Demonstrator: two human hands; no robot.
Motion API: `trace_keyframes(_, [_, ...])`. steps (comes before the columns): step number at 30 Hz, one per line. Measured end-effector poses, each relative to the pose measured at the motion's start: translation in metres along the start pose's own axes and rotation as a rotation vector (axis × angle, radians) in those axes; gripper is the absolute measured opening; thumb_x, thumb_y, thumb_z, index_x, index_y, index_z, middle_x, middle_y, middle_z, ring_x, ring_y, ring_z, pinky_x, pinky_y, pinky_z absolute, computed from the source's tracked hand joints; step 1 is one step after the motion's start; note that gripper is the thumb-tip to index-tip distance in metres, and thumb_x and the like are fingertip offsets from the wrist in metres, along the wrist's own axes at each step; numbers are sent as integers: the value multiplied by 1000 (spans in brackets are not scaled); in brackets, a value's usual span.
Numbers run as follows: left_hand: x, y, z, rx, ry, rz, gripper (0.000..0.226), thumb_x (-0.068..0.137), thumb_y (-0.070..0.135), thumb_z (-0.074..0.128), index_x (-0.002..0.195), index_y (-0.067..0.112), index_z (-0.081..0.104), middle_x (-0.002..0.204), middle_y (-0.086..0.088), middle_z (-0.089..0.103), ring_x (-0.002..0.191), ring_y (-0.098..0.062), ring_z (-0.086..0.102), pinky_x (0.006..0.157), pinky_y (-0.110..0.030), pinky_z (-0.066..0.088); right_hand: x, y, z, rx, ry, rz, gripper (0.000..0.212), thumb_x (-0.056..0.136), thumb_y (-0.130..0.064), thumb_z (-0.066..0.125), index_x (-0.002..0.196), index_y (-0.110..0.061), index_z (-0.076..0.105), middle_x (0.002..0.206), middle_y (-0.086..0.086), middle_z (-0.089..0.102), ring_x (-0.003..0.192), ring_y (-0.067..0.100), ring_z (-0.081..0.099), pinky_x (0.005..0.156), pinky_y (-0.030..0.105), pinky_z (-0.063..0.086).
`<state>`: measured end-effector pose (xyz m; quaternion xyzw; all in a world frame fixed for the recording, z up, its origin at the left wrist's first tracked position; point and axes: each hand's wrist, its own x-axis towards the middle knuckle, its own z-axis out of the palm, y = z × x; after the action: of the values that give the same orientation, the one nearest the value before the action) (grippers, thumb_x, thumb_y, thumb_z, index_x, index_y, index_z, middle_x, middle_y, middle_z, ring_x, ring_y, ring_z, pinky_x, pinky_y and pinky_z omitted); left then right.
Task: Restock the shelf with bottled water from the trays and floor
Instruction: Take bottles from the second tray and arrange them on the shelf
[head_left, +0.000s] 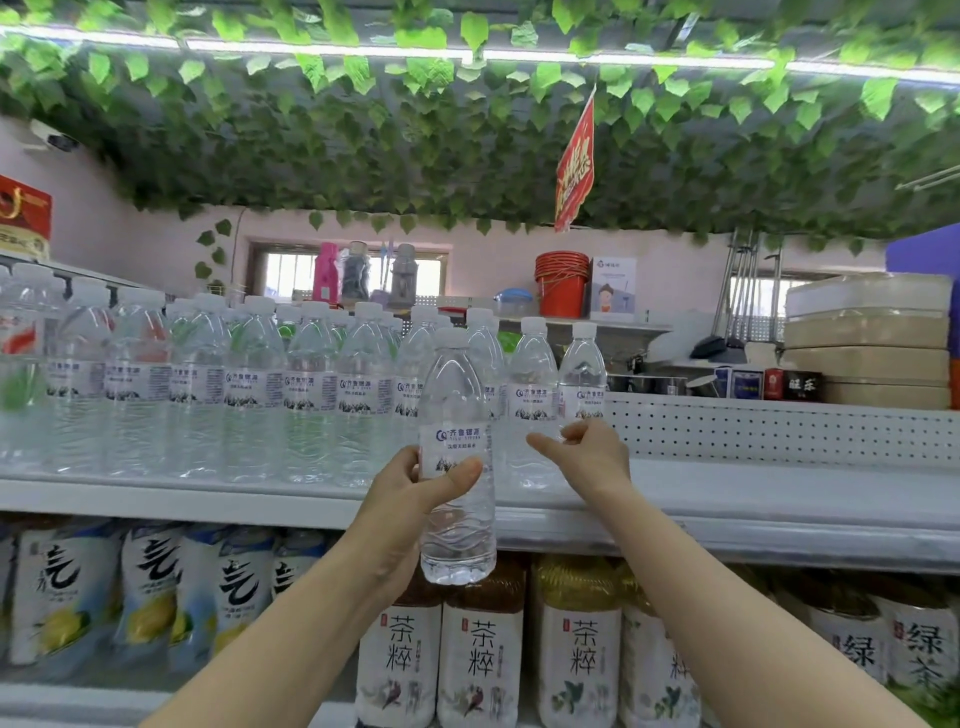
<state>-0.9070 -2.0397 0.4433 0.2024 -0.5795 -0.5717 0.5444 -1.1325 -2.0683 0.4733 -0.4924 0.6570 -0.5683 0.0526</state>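
Observation:
My left hand (415, 493) grips a clear water bottle (456, 410) with a white cap and white label, held upright in front of the top shelf (727, 499). My right hand (582, 457) is at the rightmost bottle on the shelf (583, 374), fingers curled round its lower part with the thumb sticking out to the left. A long row of the same water bottles (254, 395) fills the shelf from the left edge to the middle. The shelf surface to the right of the rightmost bottle is bare.
Tea bottles (478, 660) and lemon drink bottles (67, 597) fill the shelf below. A white perforated back panel (779, 426) stands behind the bare shelf part. Stacked trays (867, 338), a red bucket (562, 286) and small boxes lie beyond. Fake leaves hang overhead.

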Motion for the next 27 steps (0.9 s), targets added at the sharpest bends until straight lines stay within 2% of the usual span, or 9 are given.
trace_keyframes(4, [8, 4, 20, 8, -15, 6, 62, 64, 24, 84, 121, 12, 63, 110, -6, 75, 107, -26, 70, 101, -52, 51, -32, -4, -24, 405, -232, -27, 47, 82, -38, 83, 117, -13, 63, 114, 9, 68, 100, 21, 70, 87, 38, 62])
trace_keyframes(7, [19, 7, 39, -15, -31, 4, 60, 65, 22, 84, 121, 13, 63, 110, -8, 75, 101, -27, 72, 88, -48, 58, -59, -1, -40, 471, -456, -58, 55, 76, -43, 79, 122, -17, 64, 117, 5, 72, 106, 17, 72, 91, 39, 61])
trace_keyframes(9, [26, 10, 54, -32, -52, 4, 62, 63, 21, 84, 120, 11, 64, 111, -10, 75, 100, -29, 73, 86, -46, 58, -69, 3, -49, 472, -503, -80, 54, 73, -46, 80, 121, -26, 65, 113, -4, 74, 108, 12, 71, 94, 37, 59])
trace_keyframes(12, [37, 9, 77, -62, -86, 2, 64, 60, 18, 86, 119, 7, 63, 111, -15, 74, 99, -34, 72, 88, -51, 57, -72, 5, -61, 368, -468, -129, 53, 72, -49, 81, 119, -32, 63, 110, -4, 75, 103, 10, 71, 91, 32, 59])
trace_keyframes(16, [49, 6, 106, -9, -146, 16, 60, 63, 17, 86, 117, 7, 63, 109, -14, 75, 97, -30, 73, 89, -48, 57, -64, 7, -76, 320, -368, -134, 40, 80, -41, 83, 113, -25, 66, 106, 2, 76, 101, 18, 71, 90, 38, 57])
trace_keyframes(19, [60, 5, 119, 61, -201, 19, 49, 70, 16, 83, 116, 9, 66, 106, -9, 76, 98, -26, 73, 91, -43, 56, -53, 12, -86, 336, -325, -112, 51, 75, -46, 87, 115, -22, 67, 106, 3, 76, 100, 18, 71, 89, 39, 58])
trace_keyframes(21, [71, 10, 126, 125, -232, 35, 58, 69, 20, 84, 121, 9, 63, 109, -10, 75, 104, -28, 70, 100, -49, 51, -43, 15, -92, 344, -290, -86, 63, 68, -50, 89, 118, -20, 66, 109, 8, 74, 102, 22, 71, 89, 42, 59])
trace_keyframes(24, [88, 30, 133, 256, -205, 151, 73, 73, 23, 83, 138, 16, 49, 121, -8, 67, 113, -27, 63, 104, -52, 45, -27, 18, -101, 348, -285, -69, 44, 77, -37, 87, 113, -19, 69, 107, 9, 75, 101, 22, 72, 93, 47, 59])
trace_keyframes(27, [102, 56, 141, 453, -264, 351, 84, 80, 17, 79, 151, 24, 34, 112, 4, 60, 103, -12, 60, 93, -33, 51, -13, 21, -106, 348, -304, -60, 40, 79, -31, 86, 112, -17, 69, 103, 6, 76, 98, 19, 73, 92, 46, 59])
